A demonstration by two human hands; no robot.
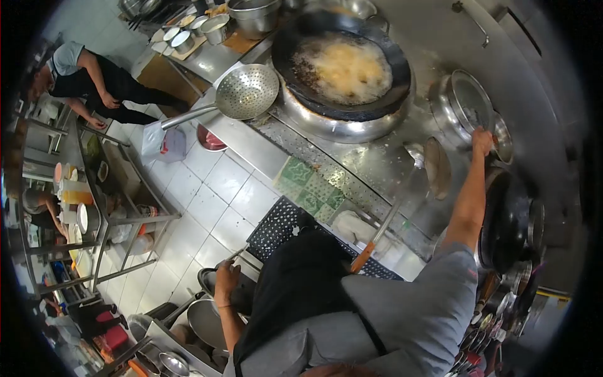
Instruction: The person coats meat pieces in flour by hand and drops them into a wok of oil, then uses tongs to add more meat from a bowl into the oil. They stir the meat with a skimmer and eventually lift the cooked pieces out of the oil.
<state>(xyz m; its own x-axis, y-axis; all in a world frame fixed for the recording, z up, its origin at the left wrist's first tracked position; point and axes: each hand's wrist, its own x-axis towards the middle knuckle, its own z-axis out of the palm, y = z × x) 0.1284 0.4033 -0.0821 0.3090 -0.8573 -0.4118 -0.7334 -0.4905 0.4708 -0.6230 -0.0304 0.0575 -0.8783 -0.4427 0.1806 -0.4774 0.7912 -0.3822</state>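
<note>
My right hand [482, 142] is closed at the rim of a round metal strainer [470, 100], which rests over a steel pot [445, 112] on the right of the stove. On the left, my left hand [227, 276] has curled fingers near a thin metal handle [242, 251]; what it grips, if anything, is too small to tell. A black wok [286, 60] holds bubbling oil with pale yellow food [348, 63]. Beside it lies a perforated ladle [247, 92]. A ladle with a wooden handle [363, 257] leans across the counter's front edge.
Several bowls and pots [217, 30] stand at the upper left of the counter. Another person [94, 81] stands at the upper left, beside a metal rack [100, 251]. Pans [207, 320] lie near my left arm. More woks [502, 220] stand at the right.
</note>
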